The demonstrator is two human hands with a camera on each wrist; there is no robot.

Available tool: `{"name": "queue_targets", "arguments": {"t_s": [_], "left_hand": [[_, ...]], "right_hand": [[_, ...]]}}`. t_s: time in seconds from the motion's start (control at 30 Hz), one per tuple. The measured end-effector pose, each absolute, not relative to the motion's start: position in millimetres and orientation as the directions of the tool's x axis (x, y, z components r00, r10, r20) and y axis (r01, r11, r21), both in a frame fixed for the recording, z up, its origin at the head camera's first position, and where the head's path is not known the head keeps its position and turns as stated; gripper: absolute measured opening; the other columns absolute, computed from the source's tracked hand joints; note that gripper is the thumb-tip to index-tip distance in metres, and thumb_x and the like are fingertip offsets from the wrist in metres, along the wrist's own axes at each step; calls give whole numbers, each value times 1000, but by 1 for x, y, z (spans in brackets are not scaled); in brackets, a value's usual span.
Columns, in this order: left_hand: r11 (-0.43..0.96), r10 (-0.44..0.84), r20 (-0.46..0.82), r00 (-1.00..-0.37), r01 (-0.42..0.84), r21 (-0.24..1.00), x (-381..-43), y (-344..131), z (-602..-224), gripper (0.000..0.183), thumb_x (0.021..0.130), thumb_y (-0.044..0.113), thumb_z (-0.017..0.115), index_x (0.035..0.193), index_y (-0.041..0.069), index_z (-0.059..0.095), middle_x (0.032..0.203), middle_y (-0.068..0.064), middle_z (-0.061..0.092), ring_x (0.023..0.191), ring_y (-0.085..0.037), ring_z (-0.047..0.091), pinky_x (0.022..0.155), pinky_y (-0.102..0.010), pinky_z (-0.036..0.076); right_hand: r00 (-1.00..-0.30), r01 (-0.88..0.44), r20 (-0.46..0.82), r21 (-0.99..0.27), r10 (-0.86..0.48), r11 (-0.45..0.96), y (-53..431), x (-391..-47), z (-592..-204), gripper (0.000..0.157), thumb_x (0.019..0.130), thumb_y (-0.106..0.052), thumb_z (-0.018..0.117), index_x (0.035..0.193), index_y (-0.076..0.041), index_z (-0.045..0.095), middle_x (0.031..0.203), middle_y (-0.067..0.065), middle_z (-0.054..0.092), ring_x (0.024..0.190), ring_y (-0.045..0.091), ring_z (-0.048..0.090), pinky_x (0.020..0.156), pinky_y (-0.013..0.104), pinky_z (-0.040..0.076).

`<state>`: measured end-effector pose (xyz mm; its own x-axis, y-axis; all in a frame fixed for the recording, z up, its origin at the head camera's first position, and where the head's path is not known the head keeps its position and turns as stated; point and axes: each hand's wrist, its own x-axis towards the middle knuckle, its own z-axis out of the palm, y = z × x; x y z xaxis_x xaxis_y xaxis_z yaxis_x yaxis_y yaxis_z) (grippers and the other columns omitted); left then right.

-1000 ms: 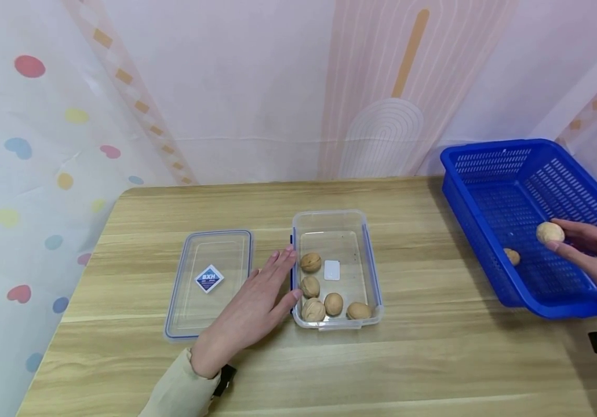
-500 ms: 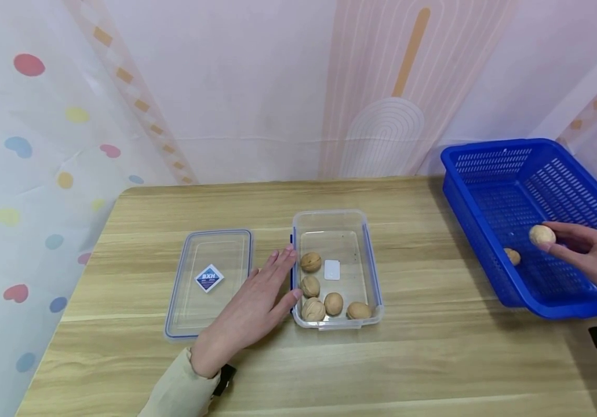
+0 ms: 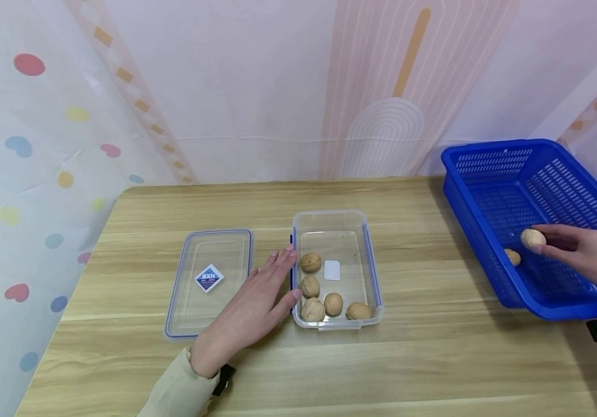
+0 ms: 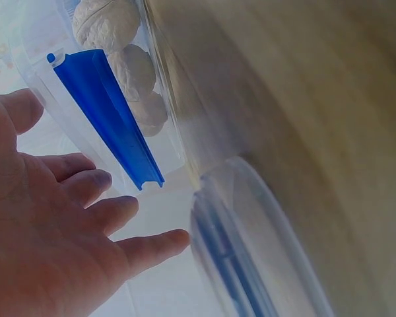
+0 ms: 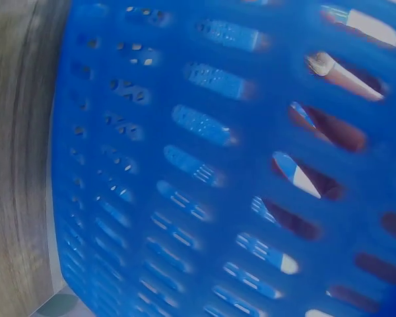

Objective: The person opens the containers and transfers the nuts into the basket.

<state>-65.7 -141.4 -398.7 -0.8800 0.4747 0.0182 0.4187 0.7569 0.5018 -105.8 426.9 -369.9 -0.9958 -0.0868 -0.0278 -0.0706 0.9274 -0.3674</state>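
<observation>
Over the blue slotted basket (image 3: 502, 211), my right hand (image 3: 593, 255) pinches a pale walnut (image 3: 532, 238) between thumb and fingers. A second walnut (image 3: 512, 257) lies inside the basket near its left wall. My left hand (image 3: 254, 298) rests against the left side of the clear plastic box (image 3: 348, 246), fingers extended. Several walnuts (image 3: 333, 304) sit along the box's left and front sides. In the left wrist view, the palm (image 4: 53, 224) is beside the box's blue clip (image 4: 105, 119). The basket wall (image 5: 257, 119) fills most of the right wrist view; parts of the hand show through its slots.
The box's lid (image 3: 228, 249), with a blue seal and a BXH label (image 3: 209, 278), lies flat to the left of the box. A wooden table (image 3: 408, 370) carries everything. Behind it hangs a patterned cloth (image 3: 257, 87).
My right hand has moved left over the basket with the walnut, towards the basket's left wall. The left hand, box and lid have stayed in place.
</observation>
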Motion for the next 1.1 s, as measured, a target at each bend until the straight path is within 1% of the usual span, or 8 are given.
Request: {"name": "queue_targets", "arguments": {"t_s": [0.1,0.33,0.5,0.87,1.1], "left_hand": [[756,473,23,-881,419,503,-66,-141,-399,71,109,43,50,164,8,26,170,-9,20,156,-33,19,119,-66,24],[758,472,22,-881,418,501,-65,-142,-399,71,109,44,50,165,8,25,171,-8,19,156,-33,19,119,-66,24],[759,472,16,-881,415,502,-65,-142,-399,71,109,45,49,165,9,25,170,-8,19,156,-32,19,119,-66,24],[756,474,21,-880,419,503,-66,-141,-400,71,109,45,49,165,8,26,170,-8,19,156,-34,19,119,-67,24],[756,474,25,-880,421,501,-66,-142,-400,71,109,45,49,165,9,24,170,-8,19,156,-35,20,119,-67,24]], "right_hand": [[-993,-77,-58,-367,-105,927,429,-108,-372,49,103,-16,67,131,21,54,125,47,56,110,64,58,77,65,55],[-983,-78,-129,-339,-129,938,431,-112,-373,49,102,-15,67,132,22,54,123,46,58,110,62,60,78,63,56],[-977,-88,-159,-319,-145,944,431,-112,-372,50,102,-16,68,132,22,53,122,45,59,111,62,59,81,64,55],[-967,-99,-201,-279,-159,955,433,-113,-371,53,103,-21,67,132,21,54,120,42,63,111,62,59,81,65,54],[-964,-90,-215,-278,-153,956,435,-115,-373,56,103,-28,66,133,18,56,121,39,64,114,62,57,82,67,51]]}}
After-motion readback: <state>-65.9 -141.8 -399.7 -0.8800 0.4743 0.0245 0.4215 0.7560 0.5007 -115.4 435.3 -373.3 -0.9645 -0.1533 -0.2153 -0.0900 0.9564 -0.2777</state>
